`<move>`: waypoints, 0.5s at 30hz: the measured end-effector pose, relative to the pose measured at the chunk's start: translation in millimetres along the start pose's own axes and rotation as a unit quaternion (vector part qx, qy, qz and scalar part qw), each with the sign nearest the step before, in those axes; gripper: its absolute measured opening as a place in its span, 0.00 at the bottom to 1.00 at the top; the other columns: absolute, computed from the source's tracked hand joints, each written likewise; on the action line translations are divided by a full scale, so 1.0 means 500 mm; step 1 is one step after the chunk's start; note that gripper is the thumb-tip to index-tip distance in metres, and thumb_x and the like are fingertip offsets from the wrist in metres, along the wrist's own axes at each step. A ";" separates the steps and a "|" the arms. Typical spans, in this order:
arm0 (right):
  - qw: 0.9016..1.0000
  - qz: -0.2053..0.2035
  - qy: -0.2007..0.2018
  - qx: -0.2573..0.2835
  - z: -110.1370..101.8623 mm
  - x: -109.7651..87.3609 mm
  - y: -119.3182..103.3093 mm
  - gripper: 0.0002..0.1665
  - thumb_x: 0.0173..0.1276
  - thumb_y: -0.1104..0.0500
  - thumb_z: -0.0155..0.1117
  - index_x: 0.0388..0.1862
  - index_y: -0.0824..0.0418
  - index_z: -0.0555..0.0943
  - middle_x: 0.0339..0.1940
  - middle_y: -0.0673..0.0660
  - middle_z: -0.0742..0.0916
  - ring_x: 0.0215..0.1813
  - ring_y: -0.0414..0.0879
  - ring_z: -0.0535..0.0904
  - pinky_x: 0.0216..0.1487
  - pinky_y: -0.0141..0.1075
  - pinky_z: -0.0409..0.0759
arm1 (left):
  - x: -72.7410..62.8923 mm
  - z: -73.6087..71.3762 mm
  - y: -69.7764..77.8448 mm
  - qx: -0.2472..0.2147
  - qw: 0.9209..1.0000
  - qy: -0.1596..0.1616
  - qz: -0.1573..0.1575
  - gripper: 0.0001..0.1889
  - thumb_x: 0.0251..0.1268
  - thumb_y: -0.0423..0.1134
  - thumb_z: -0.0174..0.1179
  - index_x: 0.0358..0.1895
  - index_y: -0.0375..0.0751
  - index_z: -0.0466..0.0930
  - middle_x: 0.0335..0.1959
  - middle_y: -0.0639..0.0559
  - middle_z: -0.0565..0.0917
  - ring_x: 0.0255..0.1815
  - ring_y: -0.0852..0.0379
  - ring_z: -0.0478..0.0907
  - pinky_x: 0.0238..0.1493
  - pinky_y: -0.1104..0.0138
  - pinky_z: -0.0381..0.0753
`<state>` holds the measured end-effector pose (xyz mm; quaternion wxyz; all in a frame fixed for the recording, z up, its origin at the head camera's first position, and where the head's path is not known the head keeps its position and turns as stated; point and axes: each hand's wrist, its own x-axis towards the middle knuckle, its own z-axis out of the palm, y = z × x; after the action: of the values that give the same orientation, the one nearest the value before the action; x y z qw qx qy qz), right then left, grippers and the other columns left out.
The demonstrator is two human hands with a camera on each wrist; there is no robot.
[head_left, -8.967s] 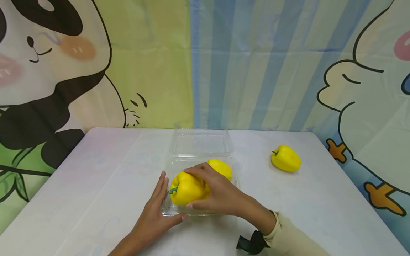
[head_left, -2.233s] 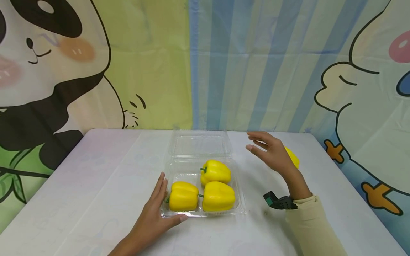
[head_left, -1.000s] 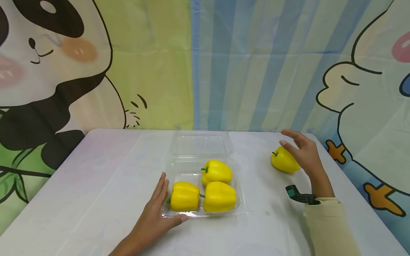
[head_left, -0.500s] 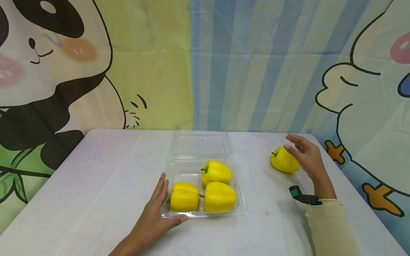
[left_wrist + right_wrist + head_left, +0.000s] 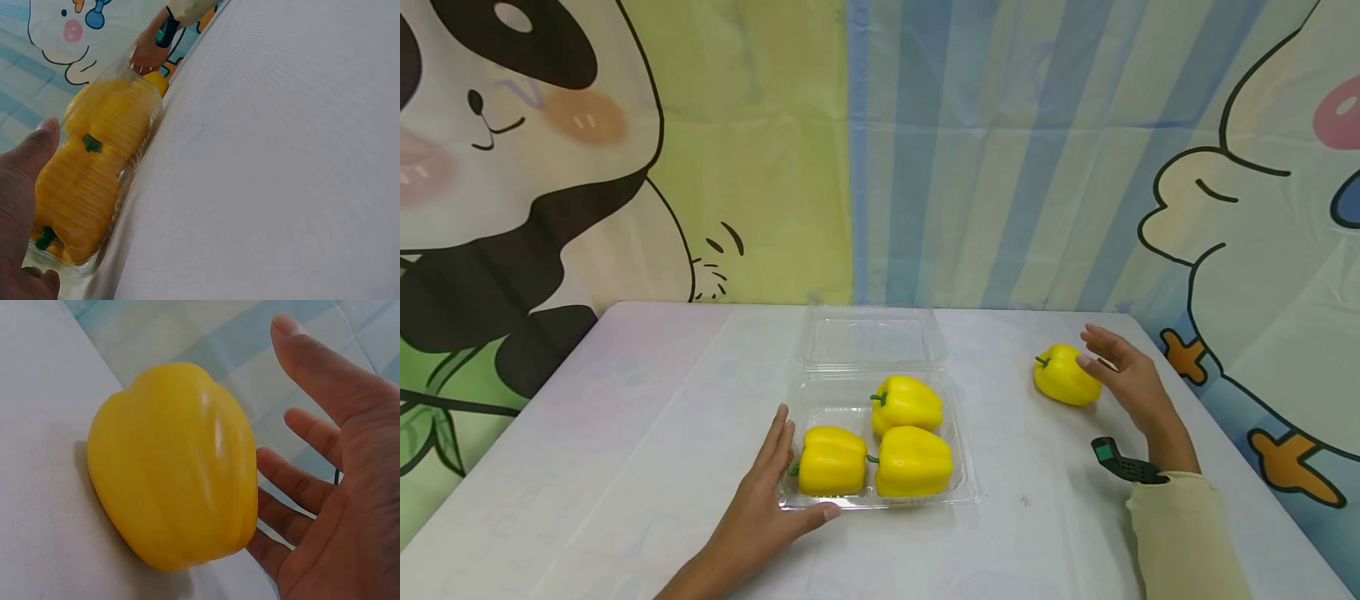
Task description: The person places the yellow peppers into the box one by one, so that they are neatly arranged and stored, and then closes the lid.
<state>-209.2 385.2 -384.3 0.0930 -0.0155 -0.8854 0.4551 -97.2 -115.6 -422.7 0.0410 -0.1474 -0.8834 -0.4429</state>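
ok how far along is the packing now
Three yellow peppers already sit in the clear container. In hand: the right hand is open beside a fourth pepper on the table, not gripping it, while the left hand is at the container's near left corner. Probably left: moving that pepper into the container's far left space, then perhaps closing the lid, which lies open.

A loose, pale khaki sleeve [image 5: 1187, 542] covers the right arm, its cuff [image 5: 1176, 481] softly creased; next to the cuff, toward the right hand [image 5: 1127, 379], sits a black wristband [image 5: 1142, 473] pitted with small holes; left of the cuff in the head view juts a curved black piece [image 5: 1117, 466] bearing a small green rectangle [image 5: 1104, 452]; the left hand [image 5: 767, 500] and its visible forearm are bare.
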 end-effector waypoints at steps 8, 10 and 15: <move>0.999 0.020 -0.037 0.013 -0.006 -0.003 0.016 0.46 0.69 0.40 0.60 0.80 0.46 0.52 0.76 0.64 0.61 0.73 0.68 0.54 0.62 0.72 0.55 | 0.001 0.002 -0.003 -0.002 1.000 0.001 0.005 0.62 0.46 0.61 0.73 0.76 0.30 0.46 0.80 0.56 0.38 0.76 0.45 0.50 0.67 0.49 0.59; 0.998 0.021 -0.049 0.019 -0.006 -0.004 0.019 0.46 0.70 0.41 0.60 0.80 0.47 0.51 0.76 0.66 0.61 0.73 0.68 0.54 0.62 0.72 0.55 | 0.001 0.002 -0.004 -0.002 1.000 0.002 0.005 0.62 0.46 0.61 0.73 0.76 0.30 0.47 0.80 0.55 0.39 0.75 0.45 0.50 0.67 0.48 0.59; 0.997 0.029 -0.071 0.022 -0.008 -0.003 0.026 0.47 0.70 0.40 0.60 0.80 0.47 0.50 0.76 0.67 0.60 0.73 0.69 0.53 0.63 0.71 0.55 | 0.001 0.002 -0.004 0.000 1.000 0.002 0.004 0.62 0.46 0.63 0.72 0.76 0.30 0.47 0.80 0.55 0.39 0.76 0.45 0.50 0.67 0.49 0.59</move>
<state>-208.0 395.7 -392.7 0.0173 -0.0070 -0.8788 0.4768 -98.5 -116.0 -424.7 0.0445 -0.1504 -0.8827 -0.4430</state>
